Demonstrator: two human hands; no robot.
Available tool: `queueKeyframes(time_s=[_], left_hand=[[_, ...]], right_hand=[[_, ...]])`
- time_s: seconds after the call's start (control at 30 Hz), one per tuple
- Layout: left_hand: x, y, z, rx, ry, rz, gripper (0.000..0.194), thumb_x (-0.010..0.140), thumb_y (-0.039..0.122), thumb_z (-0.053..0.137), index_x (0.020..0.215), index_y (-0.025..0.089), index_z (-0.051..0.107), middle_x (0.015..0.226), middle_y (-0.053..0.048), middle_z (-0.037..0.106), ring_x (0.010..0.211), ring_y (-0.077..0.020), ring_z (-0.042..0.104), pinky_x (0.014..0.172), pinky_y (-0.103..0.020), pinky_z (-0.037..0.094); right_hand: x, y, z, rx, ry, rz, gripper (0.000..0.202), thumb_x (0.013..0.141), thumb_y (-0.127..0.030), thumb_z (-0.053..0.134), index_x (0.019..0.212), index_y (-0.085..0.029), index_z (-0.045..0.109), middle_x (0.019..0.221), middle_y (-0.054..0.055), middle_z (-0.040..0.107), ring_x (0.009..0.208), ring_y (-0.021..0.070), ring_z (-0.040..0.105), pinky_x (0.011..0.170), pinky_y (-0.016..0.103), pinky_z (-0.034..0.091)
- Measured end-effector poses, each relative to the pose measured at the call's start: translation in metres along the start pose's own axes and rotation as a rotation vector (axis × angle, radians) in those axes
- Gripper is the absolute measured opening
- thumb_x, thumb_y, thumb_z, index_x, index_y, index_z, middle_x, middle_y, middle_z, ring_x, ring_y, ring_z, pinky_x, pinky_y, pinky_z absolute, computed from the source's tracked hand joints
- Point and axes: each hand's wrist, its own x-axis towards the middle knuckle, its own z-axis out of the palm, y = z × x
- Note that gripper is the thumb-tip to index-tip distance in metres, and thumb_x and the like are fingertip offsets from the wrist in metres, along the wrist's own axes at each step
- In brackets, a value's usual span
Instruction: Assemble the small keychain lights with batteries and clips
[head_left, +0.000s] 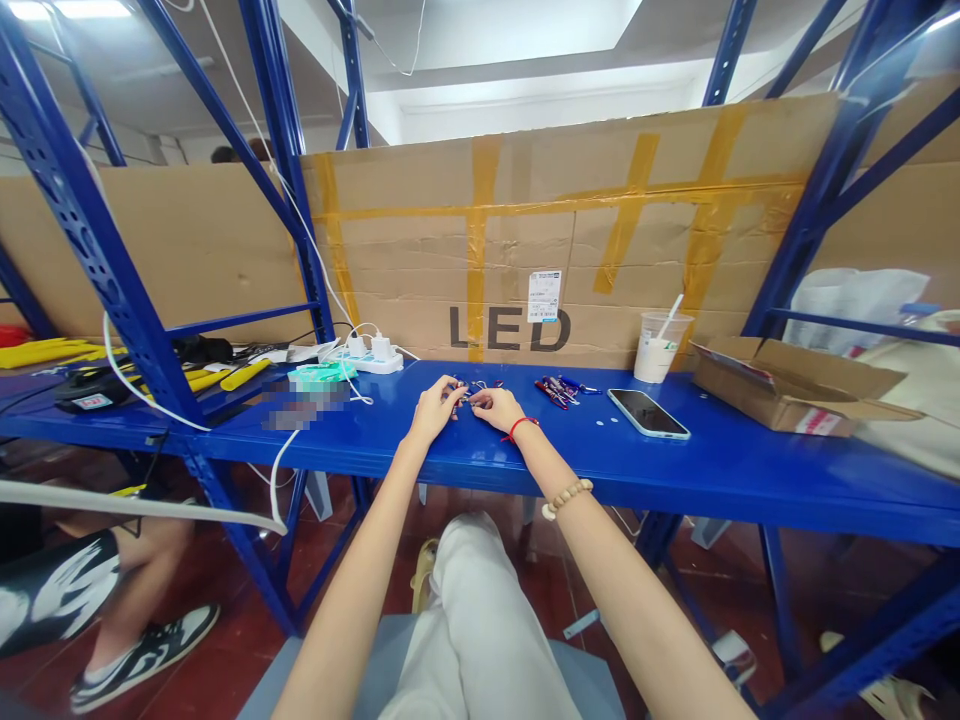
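My left hand (437, 408) and my right hand (496, 408) meet over the front part of the blue table (525, 470). The fingers of both hands are pinched around something small and dark, too small to name. A few thin dark bits and a pale loop lie just behind the fingertips. Right of my right hand rests a little pile of red and blue slim pieces (559, 390), several with shiny metal parts. Two small white round bits lie on the table near the pile.
A phone (648, 413) lies right of the pile. Behind it stands a plastic cup with a straw (660, 345), and farther right an open cardboard box (787, 385). A white power strip (377, 357) with plugs sits at back left. A seated person's leg (142, 580) shows at lower left.
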Motion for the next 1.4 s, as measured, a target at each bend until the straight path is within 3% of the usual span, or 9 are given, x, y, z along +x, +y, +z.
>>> queueKeyframes(time_s=[0.13,0.33,0.47,0.7,0.9,1.07,1.2,1.4], left_hand=[[0.000,0.001,-0.001,-0.015,0.017,-0.030,0.023,0.075,0.043,0.056,0.087,0.023,0.053,0.063,0.006,0.061,0.042,-0.0082,0.053,0.047,-0.019,0.042],[0.003,-0.005,-0.001,-0.036,-0.036,-0.035,0.026,0.071,0.041,0.060,0.086,0.021,0.053,0.071,0.003,0.062,0.051,-0.0104,0.058,0.049,-0.020,0.043],[0.004,-0.009,-0.001,0.010,-0.050,-0.007,0.024,0.073,0.039,0.060,0.088,0.021,0.054,0.073,0.003,0.062,0.055,-0.0117,0.059,0.056,-0.023,0.046],[0.004,-0.011,0.000,0.107,-0.093,0.110,0.016,0.072,0.033,0.062,0.080,0.019,0.062,0.083,-0.003,0.068,0.081,-0.0180,0.062,0.077,-0.028,0.047],[0.004,-0.013,0.002,0.115,-0.089,0.096,0.016,0.078,0.029,0.054,0.085,0.019,0.064,0.080,-0.003,0.069,0.073,-0.0172,0.063,0.075,-0.029,0.047],[0.004,-0.014,0.002,0.109,-0.075,0.106,0.013,0.076,0.025,0.056,0.084,0.019,0.063,0.078,-0.002,0.068,0.072,-0.0165,0.062,0.074,-0.028,0.048],[0.005,-0.014,0.002,0.100,-0.066,0.101,0.012,0.072,0.024,0.060,0.082,0.019,0.062,0.073,-0.001,0.067,0.070,-0.0160,0.061,0.072,-0.028,0.048],[0.005,-0.014,0.004,0.068,-0.056,0.056,0.017,0.079,0.027,0.051,0.085,0.018,0.063,0.068,-0.003,0.067,0.064,-0.0167,0.063,0.067,-0.028,0.049]], right_hand=[[0.002,0.002,0.001,-0.009,-0.011,-0.027,0.024,0.077,-0.019,0.057,0.098,-0.020,0.068,0.095,0.002,0.070,0.084,0.0131,0.064,0.076,0.023,0.049],[0.003,0.003,0.002,-0.017,-0.009,-0.047,0.024,0.081,-0.019,0.053,0.100,-0.020,0.068,0.092,0.002,0.071,0.083,0.0134,0.064,0.077,0.024,0.048],[0.004,0.003,0.002,0.001,-0.004,-0.044,0.020,0.077,-0.018,0.058,0.093,-0.020,0.071,0.090,0.003,0.071,0.080,0.0137,0.065,0.073,0.022,0.049],[0.002,0.002,0.000,0.052,0.029,-0.028,0.015,0.076,-0.020,0.061,0.086,-0.021,0.072,0.088,0.003,0.072,0.080,0.0159,0.066,0.072,0.023,0.050],[-0.001,-0.001,-0.005,0.130,0.159,0.045,0.009,0.071,-0.025,0.068,0.078,-0.022,0.073,0.086,0.004,0.072,0.085,0.0212,0.066,0.076,0.030,0.050],[0.002,0.000,-0.005,0.285,0.252,0.041,0.014,0.068,-0.029,0.070,0.077,-0.018,0.073,0.083,0.006,0.072,0.080,0.0204,0.067,0.074,0.029,0.053],[0.004,-0.002,-0.003,0.436,0.251,-0.020,0.018,0.068,-0.029,0.070,0.079,-0.015,0.073,0.082,0.007,0.072,0.079,0.0184,0.068,0.074,0.026,0.054],[0.003,-0.006,-0.004,0.543,0.244,-0.091,0.016,0.067,-0.026,0.068,0.077,-0.014,0.072,0.080,0.007,0.072,0.076,0.0194,0.068,0.072,0.028,0.055]])
